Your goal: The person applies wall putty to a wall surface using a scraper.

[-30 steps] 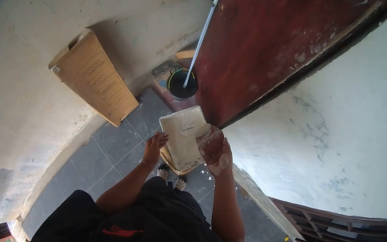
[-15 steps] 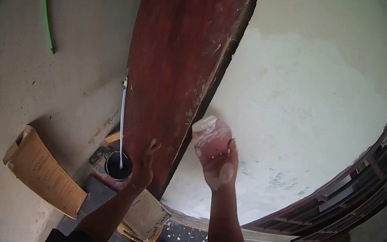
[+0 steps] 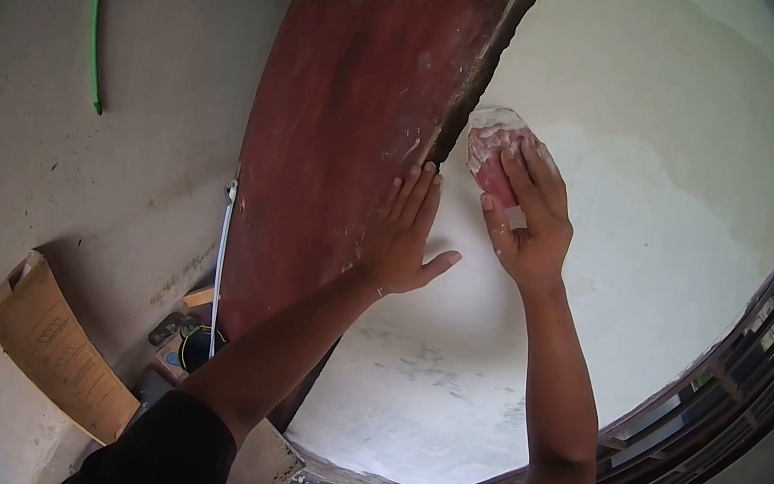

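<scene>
The right hand (image 3: 536,225) has swung up, and the red tool (image 3: 496,170) now lies against the wall (image 3: 596,265), just right of the door (image 3: 340,123); its white paste (image 3: 497,120) seems to meet the surface. Its fingers are slightly spread over the tool, thumb below. The left hand (image 3: 399,244), nearly flat, thumb out, holds nothing and now braces on the door's edge. Patchy wall and a grille (image 3: 708,420) lie right of the door, cardboard (image 3: 64,351) left.

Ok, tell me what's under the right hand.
Under the right hand: a red pad smeared white. The hand covers part of it, and the pad hides the wall behind.
</scene>
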A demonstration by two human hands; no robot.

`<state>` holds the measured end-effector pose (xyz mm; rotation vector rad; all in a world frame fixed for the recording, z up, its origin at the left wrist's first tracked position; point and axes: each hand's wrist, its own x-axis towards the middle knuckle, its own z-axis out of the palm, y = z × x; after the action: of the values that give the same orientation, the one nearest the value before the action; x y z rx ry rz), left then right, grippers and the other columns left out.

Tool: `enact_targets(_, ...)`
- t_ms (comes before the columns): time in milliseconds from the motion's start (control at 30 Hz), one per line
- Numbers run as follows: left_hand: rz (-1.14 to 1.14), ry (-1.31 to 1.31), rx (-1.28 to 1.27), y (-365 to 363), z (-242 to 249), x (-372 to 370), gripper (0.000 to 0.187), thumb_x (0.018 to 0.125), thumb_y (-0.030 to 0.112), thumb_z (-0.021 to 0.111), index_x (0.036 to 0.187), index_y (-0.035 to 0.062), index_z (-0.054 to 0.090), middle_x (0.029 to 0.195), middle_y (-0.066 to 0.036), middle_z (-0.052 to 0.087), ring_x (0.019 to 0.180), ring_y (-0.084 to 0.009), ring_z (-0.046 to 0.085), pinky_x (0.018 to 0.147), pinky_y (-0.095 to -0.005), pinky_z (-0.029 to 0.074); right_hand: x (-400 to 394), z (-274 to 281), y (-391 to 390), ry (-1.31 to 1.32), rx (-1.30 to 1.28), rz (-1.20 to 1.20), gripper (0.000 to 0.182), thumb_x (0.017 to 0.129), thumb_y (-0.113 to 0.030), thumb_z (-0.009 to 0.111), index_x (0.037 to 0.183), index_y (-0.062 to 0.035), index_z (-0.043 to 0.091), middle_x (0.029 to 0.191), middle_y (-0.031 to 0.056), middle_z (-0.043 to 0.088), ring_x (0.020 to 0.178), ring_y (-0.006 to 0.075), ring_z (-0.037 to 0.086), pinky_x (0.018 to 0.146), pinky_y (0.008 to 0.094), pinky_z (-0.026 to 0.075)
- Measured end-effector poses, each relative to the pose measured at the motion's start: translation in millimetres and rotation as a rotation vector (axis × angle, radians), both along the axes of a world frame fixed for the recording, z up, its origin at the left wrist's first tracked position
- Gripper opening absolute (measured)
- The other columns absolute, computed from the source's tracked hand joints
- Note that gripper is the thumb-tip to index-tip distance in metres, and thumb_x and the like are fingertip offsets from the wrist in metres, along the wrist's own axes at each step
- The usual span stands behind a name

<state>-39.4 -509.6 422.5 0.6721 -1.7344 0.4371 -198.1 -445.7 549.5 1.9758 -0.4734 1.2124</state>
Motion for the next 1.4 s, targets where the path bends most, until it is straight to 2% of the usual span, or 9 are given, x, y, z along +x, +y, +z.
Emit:
enact_targets(33, 0.057, 0.007, -0.042, -4, -3, -4, 0.094, 0.093, 0.054, 0.054, 0.151, -0.0130, 0.022, 0.158, -0.033, 0.020, 0.149, -0.0460, 0.018, 0.121, -0.0549, 0.015, -2, 1, -3, 0.034, 0.019, -0.066, 0.046, 0.082, -0.020, 0.079, 0.126, -0.0079, 0.068, 0.137, 0.0206, 0.057, 0.127, 0.0389, 0.053, 0.106, 0.0445, 0.047)
enact_targets(100, 0.136, 0.014, -0.097, -10, -6, -7, 0.096, 0.093, 0.060, 0.050, 0.147, -0.0159, 0.027, 0.156, -0.035, 0.025, 0.149, -0.0454, 0.022, 0.120, -0.0551, 0.016, -9, 5, -13, 0.112, -0.040, -0.129, 0.046, 0.082, -0.022, 0.079, 0.125, -0.0081, 0.069, 0.138, 0.0204, 0.056, 0.129, 0.0388, 0.053, 0.107, 0.0460, 0.046)
enact_targets(333, 0.142, 0.045, -0.132, -10, -6, -8, 0.096, 0.092, 0.061, 0.050, 0.144, -0.0175, 0.033, 0.153, -0.036, 0.031, 0.146, -0.0465, 0.028, 0.119, -0.0552, 0.019, -22, 3, -26, 0.255, -0.172, -0.384, 0.044, 0.083, -0.027, 0.078, 0.122, -0.0094, 0.070, 0.138, 0.0218, 0.056, 0.131, 0.0388, 0.052, 0.109, 0.0516, 0.043)
enact_targets(567, 0.137, 0.039, -0.117, -10, -6, -9, 0.096, 0.090, 0.060, 0.055, 0.143, -0.0179, 0.033, 0.152, -0.036, 0.031, 0.146, -0.0466, 0.028, 0.119, -0.0550, 0.020, -60, -20, -17, 0.274, -0.119, -0.335, 0.048, 0.080, -0.025, 0.080, 0.124, -0.0101, 0.070, 0.138, 0.0224, 0.057, 0.135, 0.0405, 0.049, 0.110, 0.0543, 0.041)
enact_targets(667, 0.139, 0.034, -0.120, -10, -7, -8, 0.096, 0.090, 0.059, 0.056, 0.143, -0.0179, 0.033, 0.153, -0.036, 0.030, 0.146, -0.0465, 0.028, 0.119, -0.0550, 0.020, -44, -5, -19, 0.225, -0.154, -0.312, 0.047, 0.081, -0.026, 0.080, 0.124, -0.0101, 0.070, 0.139, 0.0225, 0.057, 0.134, 0.0411, 0.049, 0.109, 0.0536, 0.042)
enact_targets(800, 0.150, 0.034, -0.133, -11, -7, -9, 0.096, 0.090, 0.059, 0.056, 0.143, -0.0181, 0.033, 0.152, -0.036, 0.031, 0.146, -0.0464, 0.028, 0.119, -0.0550, 0.020, -23, 11, -28, 0.236, -0.185, -0.351, 0.047, 0.082, -0.026, 0.079, 0.124, -0.0104, 0.070, 0.141, 0.0210, 0.055, 0.134, 0.0376, 0.050, 0.108, 0.0520, 0.044)
enact_targets(933, 0.141, 0.040, -0.134, -12, -8, -10, 0.096, 0.090, 0.059, 0.055, 0.143, -0.0180, 0.033, 0.152, -0.036, 0.031, 0.146, -0.0463, 0.028, 0.119, -0.0549, 0.020, -37, 0, -25, 0.334, -0.146, -0.374, 0.045, 0.083, -0.026, 0.078, 0.124, -0.0098, 0.069, 0.140, 0.0204, 0.056, 0.134, 0.0367, 0.050, 0.109, 0.0527, 0.042)
enact_targets(1300, 0.142, 0.044, -0.139, -12, -8, -9, 0.095, 0.091, 0.059, 0.054, 0.143, -0.0180, 0.034, 0.152, -0.036, 0.031, 0.145, -0.0463, 0.029, 0.119, -0.0551, 0.021, -20, 12, -30, 0.263, -0.191, -0.376, 0.045, 0.082, -0.027, 0.079, 0.123, -0.0096, 0.070, 0.139, 0.0196, 0.057, 0.133, 0.0367, 0.051, 0.110, 0.0524, 0.042)
enact_targets(1400, 0.137, 0.042, -0.129, -11, -7, -9, 0.094, 0.091, 0.059, 0.054, 0.142, -0.0180, 0.034, 0.152, -0.036, 0.031, 0.146, -0.0462, 0.029, 0.119, -0.0549, 0.020, -35, 4, -25, 0.365, -0.167, -0.377, 0.045, 0.082, -0.027, 0.079, 0.122, -0.0094, 0.070, 0.139, 0.0193, 0.057, 0.134, 0.0360, 0.051, 0.110, 0.0524, 0.042)
